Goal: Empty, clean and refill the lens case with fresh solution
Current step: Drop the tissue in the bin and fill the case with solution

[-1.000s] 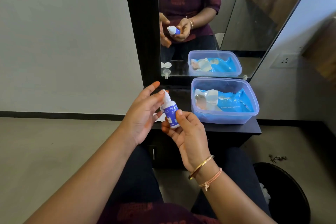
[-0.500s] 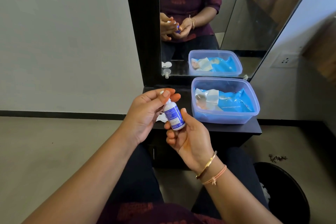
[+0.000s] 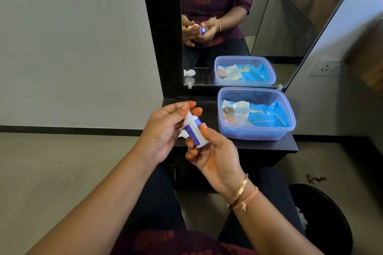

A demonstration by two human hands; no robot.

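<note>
Hidden under the left fingertips: top of the small white plastic solution bottle with a blue label (image 3: pixel 193 131), cap or nozzle not discernible. Mostly covered behind the bottle and hands: a pale white shape at the front left edge of the black dresser shelf (image 3: pixel 267 145), possibly the lens case, too little showing to say. Cut off at the lower right corner of the view: a black round bin (image 3: pixel 329 219). Left hand (image 3: pixel 165 130) raised, palm turned right, thumb and fingers pinched together on the bottle's top. Right hand (image 3: pixel 213 153) palm up beneath, thumb pressed on the label, fingers curled around the bottle's lower half, bottle tilted with top leaning left, held above the shelf's front left corner. On the right wrist, two bracelets. One translucent blue plastic tub (image 3: pixel 257 132) along the shelf's right edge, one blue packet (image 3: pixel 267 117) inside. One mirror (image 3: pixel 238 16) behind.
</note>
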